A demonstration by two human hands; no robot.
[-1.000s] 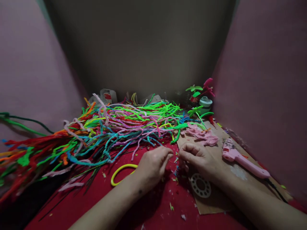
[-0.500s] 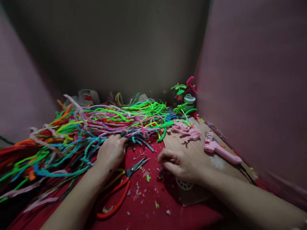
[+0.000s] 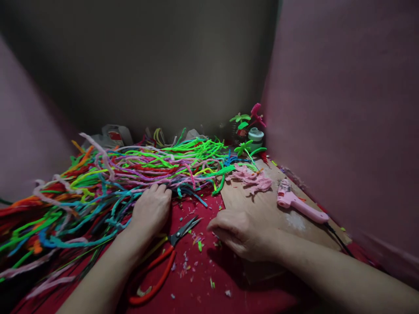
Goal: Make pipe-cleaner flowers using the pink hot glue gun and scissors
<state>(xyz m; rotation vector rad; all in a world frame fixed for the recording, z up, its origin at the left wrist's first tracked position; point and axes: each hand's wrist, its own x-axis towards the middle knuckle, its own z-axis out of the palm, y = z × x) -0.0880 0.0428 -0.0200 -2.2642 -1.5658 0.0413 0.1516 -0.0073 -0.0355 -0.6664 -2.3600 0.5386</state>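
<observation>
My left hand (image 3: 152, 207) rests at the near edge of a large heap of colourful pipe cleaners (image 3: 196, 152). Its fingers curl down against blue and purple stems, their tips hidden. To the right, my right hand (image 3: 237, 233) hovers over the board's left edge, thumb and fingers pinched together; anything between them is too small or hidden to make out. Orange-handled scissors (image 3: 176, 237) lie between the hands, blades slightly apart, with my left forearm passing close to the handles.
A wooden board (image 3: 242, 200) on the red cloth (image 3: 196, 296) bears pink fuzzy pieces (image 3: 253, 179) and a pink glue gun (image 3: 299, 205) with a black cord. Behind stand a lidded jar (image 3: 255, 137) and green pipe-cleaner leaves (image 3: 244, 148). Coloured clippings dot the cloth; walls rise close around.
My right hand has shifted slightly left, its fingers drawn closer together, and now covers the white holed disc seen beneath it before. My left hand stays at the heap's edge.
</observation>
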